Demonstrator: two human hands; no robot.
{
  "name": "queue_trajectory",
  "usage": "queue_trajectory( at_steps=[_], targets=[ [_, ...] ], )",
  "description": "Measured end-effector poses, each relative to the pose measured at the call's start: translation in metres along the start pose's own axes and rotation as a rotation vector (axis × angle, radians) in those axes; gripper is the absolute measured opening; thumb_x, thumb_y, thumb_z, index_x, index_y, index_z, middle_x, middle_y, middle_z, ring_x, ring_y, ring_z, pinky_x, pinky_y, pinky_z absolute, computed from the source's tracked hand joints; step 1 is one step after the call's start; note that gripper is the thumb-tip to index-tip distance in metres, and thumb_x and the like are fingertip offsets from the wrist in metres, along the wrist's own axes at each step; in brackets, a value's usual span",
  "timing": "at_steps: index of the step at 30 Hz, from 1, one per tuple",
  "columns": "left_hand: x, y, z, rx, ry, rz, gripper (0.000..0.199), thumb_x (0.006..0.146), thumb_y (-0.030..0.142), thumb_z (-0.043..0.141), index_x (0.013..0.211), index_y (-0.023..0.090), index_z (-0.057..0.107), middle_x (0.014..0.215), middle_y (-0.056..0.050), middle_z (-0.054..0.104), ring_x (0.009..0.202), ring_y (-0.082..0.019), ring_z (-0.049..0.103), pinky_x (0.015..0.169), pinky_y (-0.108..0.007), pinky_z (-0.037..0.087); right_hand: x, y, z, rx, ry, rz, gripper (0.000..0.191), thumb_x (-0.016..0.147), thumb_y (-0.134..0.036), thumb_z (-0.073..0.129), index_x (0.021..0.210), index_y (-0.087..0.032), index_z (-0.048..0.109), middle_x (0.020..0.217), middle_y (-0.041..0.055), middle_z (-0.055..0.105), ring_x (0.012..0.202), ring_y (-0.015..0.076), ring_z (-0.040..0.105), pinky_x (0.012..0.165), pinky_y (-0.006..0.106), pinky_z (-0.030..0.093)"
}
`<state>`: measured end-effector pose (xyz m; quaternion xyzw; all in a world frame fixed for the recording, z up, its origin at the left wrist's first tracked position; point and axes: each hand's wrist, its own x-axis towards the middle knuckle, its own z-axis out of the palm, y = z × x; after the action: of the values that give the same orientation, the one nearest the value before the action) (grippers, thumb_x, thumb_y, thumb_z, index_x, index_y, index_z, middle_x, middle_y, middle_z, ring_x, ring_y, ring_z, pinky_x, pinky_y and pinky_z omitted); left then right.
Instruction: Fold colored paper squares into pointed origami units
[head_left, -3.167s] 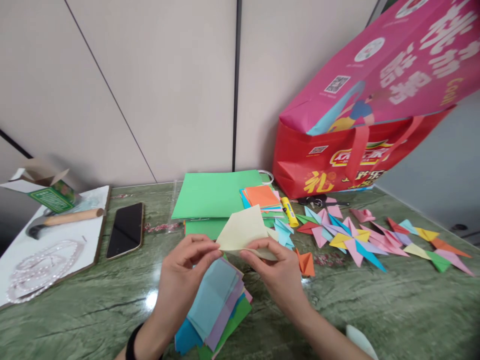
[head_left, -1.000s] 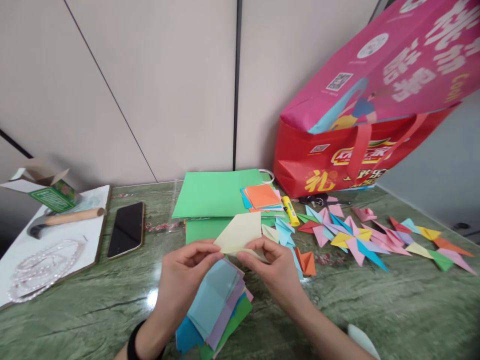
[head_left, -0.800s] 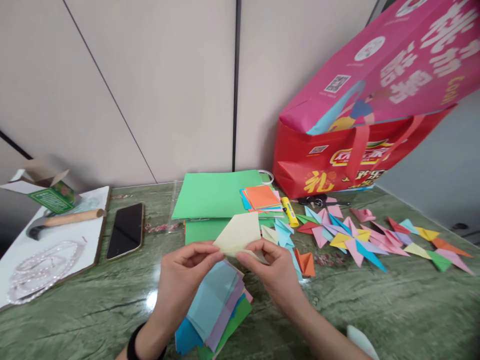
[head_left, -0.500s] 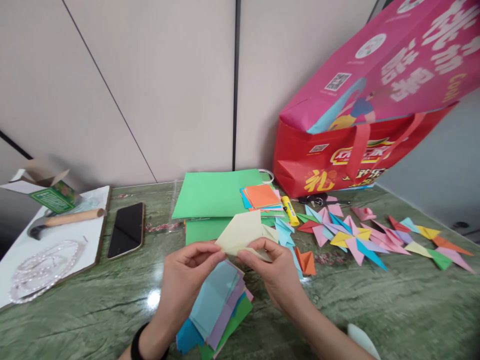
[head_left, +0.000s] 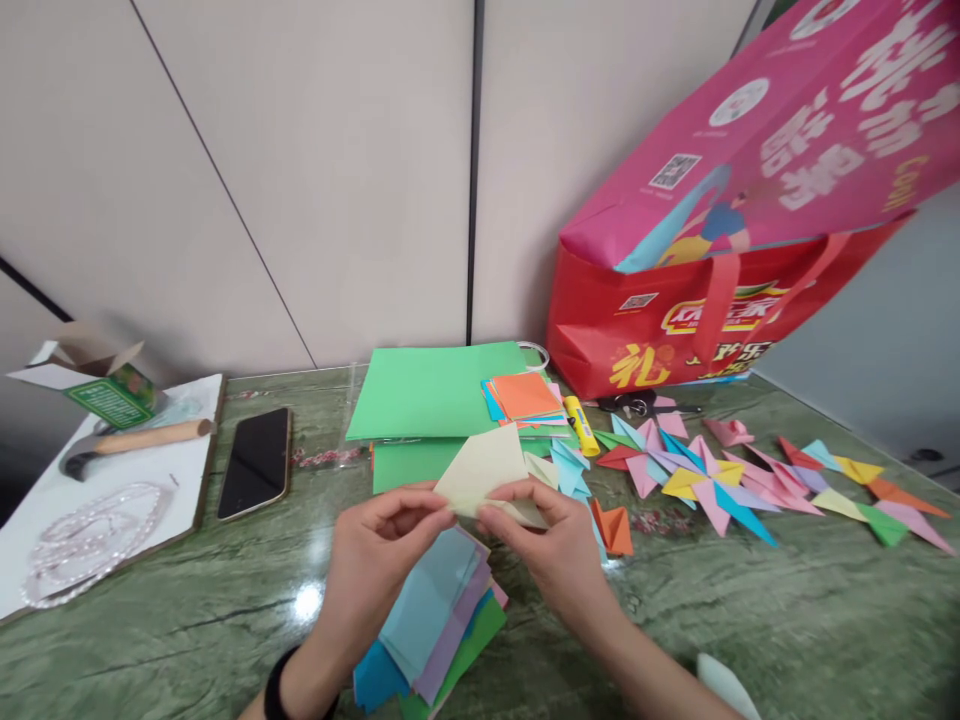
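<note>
A pale cream sheet of origami paper (head_left: 484,465), partly folded, is held up above the table between my two hands. My left hand (head_left: 386,555) pinches its lower left corner between thumb and fingers. On the other side, my right hand (head_left: 551,535) grips the lower right part, thumb in front, where a flap is folded over. Below the hands lies a fanned stack of coloured paper (head_left: 431,600) in light blue, purple, green and blue. Behind the held sheet are green sheets (head_left: 435,390) with small orange-topped squares (head_left: 525,395) on them.
Several folded paper pieces (head_left: 705,470) spread to the right, near a yellow glue stick (head_left: 581,425) and scissors (head_left: 637,403). A red bag (head_left: 600,340) stands behind. To the left are a phone (head_left: 255,462), a hammer (head_left: 150,437), a bead string (head_left: 94,540) and a box (head_left: 112,395).
Both hands stay closed on the cream paper, with only slight finger shifts along its lower edge. The whole view has moved very slightly.
</note>
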<state>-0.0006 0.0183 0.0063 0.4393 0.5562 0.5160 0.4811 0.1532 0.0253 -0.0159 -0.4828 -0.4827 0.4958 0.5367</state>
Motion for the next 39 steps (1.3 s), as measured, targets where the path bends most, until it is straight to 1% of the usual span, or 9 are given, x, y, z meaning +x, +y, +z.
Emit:
queue_trajectory(
  at_steps=[2,4,7,11,18,25,32,39],
  targets=[
    [0.0012,-0.002,-0.0009,-0.034,-0.033,-0.034,0.013,0.056,0.016,0.077,0.068,0.018,0.073,0.069,-0.001,0.075,0.063,-0.014,0.069,0.058,-0.014,0.053,-0.0005,-0.0001,0.0003,-0.013,-0.001,0.006,0.013,0.065,-0.026,0.07,0.066,-0.017,0.062,0.058,-0.0004,0.066,0.054,0.0142,0.062,0.051,0.02,0.048],
    [0.0017,-0.0039,-0.0014,-0.076,-0.031,-0.047,0.012,0.056,0.017,0.077,0.067,0.018,0.073,0.065,0.0,0.074,0.06,-0.014,0.068,0.056,-0.015,0.054,-0.001,0.0003,0.0006,-0.025,-0.004,0.014,0.014,0.066,-0.028,0.07,0.067,-0.018,0.061,0.058,0.0,0.067,0.053,0.0143,0.061,0.05,0.02,0.047],
    [0.0012,-0.0052,-0.001,-0.081,-0.012,-0.059,0.012,0.056,0.017,0.078,0.067,0.018,0.073,0.063,0.0,0.074,0.058,-0.014,0.068,0.054,-0.015,0.053,-0.0015,0.0004,0.0013,-0.022,0.0,0.025,0.015,0.067,-0.03,0.07,0.067,-0.018,0.061,0.058,0.0007,0.068,0.053,0.0148,0.062,0.049,0.021,0.047],
    [0.0002,-0.005,0.0006,-0.102,0.004,-0.077,0.014,0.055,0.016,0.078,0.068,0.018,0.073,0.063,0.0,0.074,0.057,-0.013,0.068,0.054,-0.015,0.053,-0.0016,-0.0008,0.0028,0.016,0.014,0.034,0.014,0.066,-0.028,0.07,0.067,-0.018,0.061,0.058,0.0009,0.069,0.055,0.0158,0.064,0.052,0.021,0.049],
    [0.0008,-0.0055,0.001,-0.159,-0.01,-0.09,0.013,0.055,0.016,0.078,0.067,0.017,0.072,0.06,0.0,0.074,0.055,-0.012,0.067,0.053,-0.015,0.052,-0.0031,-0.002,0.0038,0.066,0.044,0.03,0.015,0.065,-0.027,0.071,0.066,-0.018,0.06,0.055,-0.0006,0.068,0.054,0.0156,0.065,0.051,0.021,0.05],
    [0.0005,-0.0051,0.0007,-0.216,-0.034,-0.121,0.013,0.055,0.017,0.078,0.067,0.016,0.072,0.062,-0.001,0.074,0.059,-0.015,0.068,0.056,-0.017,0.053,-0.0033,-0.0023,0.0041,0.108,0.065,0.071,0.019,0.064,-0.029,0.073,0.068,-0.019,0.058,0.052,-0.0016,0.067,0.052,0.0156,0.066,0.05,0.021,0.051],
    [-0.0006,-0.0049,0.0015,-0.186,-0.003,-0.113,0.012,0.056,0.017,0.078,0.066,0.016,0.071,0.06,-0.001,0.074,0.059,-0.015,0.068,0.055,-0.017,0.053,-0.0031,-0.0026,0.005,0.135,0.08,0.088,0.021,0.063,-0.03,0.073,0.068,-0.019,0.056,0.051,-0.0027,0.066,0.051,0.016,0.066,0.049,0.021,0.052],
    [-0.0027,-0.0044,0.004,-0.182,-0.011,-0.118,0.013,0.057,0.018,0.077,0.068,0.016,0.071,0.061,-0.001,0.074,0.06,-0.016,0.069,0.056,-0.017,0.053,-0.0026,-0.0037,0.0039,0.133,0.098,0.091,0.023,0.062,-0.03,0.074,0.068,-0.019,0.055,0.051,-0.0027,0.066,0.051,0.0174,0.067,0.048,0.022,0.053]
  ],
)
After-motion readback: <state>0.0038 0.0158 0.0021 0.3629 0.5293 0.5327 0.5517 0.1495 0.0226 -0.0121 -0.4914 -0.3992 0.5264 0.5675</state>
